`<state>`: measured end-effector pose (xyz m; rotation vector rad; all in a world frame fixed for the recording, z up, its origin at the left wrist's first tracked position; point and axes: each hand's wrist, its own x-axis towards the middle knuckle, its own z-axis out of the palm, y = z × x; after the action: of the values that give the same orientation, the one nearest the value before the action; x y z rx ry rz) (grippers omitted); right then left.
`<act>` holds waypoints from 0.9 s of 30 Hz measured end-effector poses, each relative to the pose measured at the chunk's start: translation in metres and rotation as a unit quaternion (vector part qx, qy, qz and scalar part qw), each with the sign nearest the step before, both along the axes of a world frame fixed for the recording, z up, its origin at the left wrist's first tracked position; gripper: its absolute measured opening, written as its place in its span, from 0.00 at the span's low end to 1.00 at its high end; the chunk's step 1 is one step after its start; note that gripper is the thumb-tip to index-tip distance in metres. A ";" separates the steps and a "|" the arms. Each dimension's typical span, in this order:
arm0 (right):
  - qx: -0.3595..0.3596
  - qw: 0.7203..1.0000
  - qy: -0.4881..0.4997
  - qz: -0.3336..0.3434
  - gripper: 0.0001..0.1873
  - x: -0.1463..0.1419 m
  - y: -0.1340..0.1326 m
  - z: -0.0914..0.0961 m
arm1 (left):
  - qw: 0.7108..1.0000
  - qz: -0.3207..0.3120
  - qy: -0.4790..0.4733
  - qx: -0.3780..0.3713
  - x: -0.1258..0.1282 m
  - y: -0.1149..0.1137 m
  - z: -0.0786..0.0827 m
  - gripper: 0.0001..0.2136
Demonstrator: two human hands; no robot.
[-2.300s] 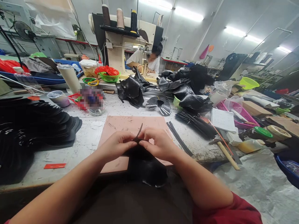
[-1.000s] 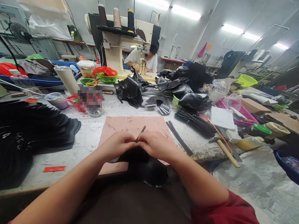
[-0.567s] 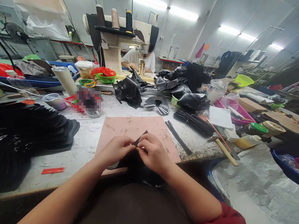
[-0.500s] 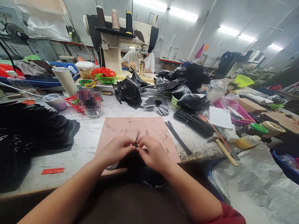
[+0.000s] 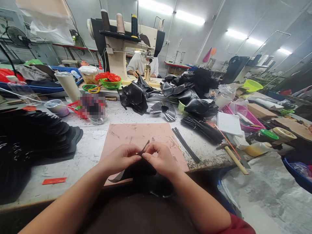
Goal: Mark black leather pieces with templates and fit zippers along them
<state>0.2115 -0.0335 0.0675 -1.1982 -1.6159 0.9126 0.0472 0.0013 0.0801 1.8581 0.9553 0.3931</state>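
Both my hands meet over the near edge of a pink cutting mat [image 5: 138, 133]. My left hand [image 5: 119, 159] and my right hand [image 5: 162, 158] pinch the edge of a black leather piece [image 5: 143, 170] that hangs down toward my lap. A thin black strip [image 5: 144, 148] sticks up between my fingertips. Fingers of both hands are closed on the leather. Loose black strips [image 5: 185, 144] lie on the table just right of the mat.
A stack of black cut pieces [image 5: 36, 133] fills the left. Black leather heaps [image 5: 136, 92] and a bundle of strips [image 5: 203, 128] lie beyond the mat. A hammer [image 5: 235, 158], notebook [image 5: 231, 123] and pink basket [image 5: 251, 118] sit right. Behind a sewing machine [image 5: 126, 35], another person works.
My hands stay together on the leather with small finger movements. The thin strip between my fingertips has shifted its tilt. The view has dropped slightly.
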 end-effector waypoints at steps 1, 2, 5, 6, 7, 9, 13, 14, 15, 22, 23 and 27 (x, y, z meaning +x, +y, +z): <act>0.006 1.000 -0.007 -0.006 0.07 -0.001 0.000 0.000 | 1.000 -0.004 -0.001 0.004 0.000 0.001 0.000 0.12; 0.015 1.000 -0.013 -0.013 0.08 -0.001 -0.001 -0.001 | 1.000 -0.008 -0.001 0.008 -0.001 0.001 -0.001 0.11; 0.049 0.998 -0.036 -0.034 0.08 -0.003 -0.002 -0.003 | 1.000 -0.023 0.002 0.017 -0.001 0.002 -0.002 0.11; 0.059 0.996 -0.045 -0.040 0.08 -0.003 -0.003 -0.003 | 0.999 -0.030 0.007 0.020 -0.001 0.002 -0.002 0.11; 0.065 0.995 -0.054 -0.046 0.08 -0.003 -0.004 -0.004 | 0.999 -0.038 0.012 0.024 -0.001 0.003 -0.002 0.11; 0.072 0.994 -0.068 -0.052 0.08 -0.004 -0.006 -0.005 | 0.998 -0.053 0.024 0.033 -0.001 0.003 -0.001 0.09; 0.078 0.992 -0.089 -0.049 0.07 -0.006 -0.008 -0.006 | 0.994 -0.073 0.055 0.060 0.000 0.002 0.003 0.06; 0.079 0.991 -0.093 -0.050 0.07 -0.006 -0.007 -0.007 | 0.993 -0.073 0.063 0.070 0.000 0.002 0.004 0.06; 0.080 0.990 -0.097 -0.057 0.08 -0.006 -0.006 -0.007 | 0.992 -0.071 0.068 0.081 -0.001 0.002 0.005 0.06; 0.076 0.994 -0.069 -0.046 0.06 -0.003 0.004 -0.010 | 0.998 -0.030 -0.016 0.044 -0.004 0.000 0.000 0.09; 0.096 0.993 -0.066 -0.030 0.02 -0.004 0.004 -0.011 | 0.999 -0.004 -0.019 0.039 -0.003 -0.001 -0.002 0.10; 0.224 0.964 -0.092 -0.108 0.04 -0.011 0.004 -0.014 | 0.995 0.068 0.006 0.075 -0.001 -0.011 -0.005 0.10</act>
<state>0.2009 -0.0297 0.0538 -1.1278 -1.6815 0.2783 0.0458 -0.0096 0.0755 1.9377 1.0888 0.5501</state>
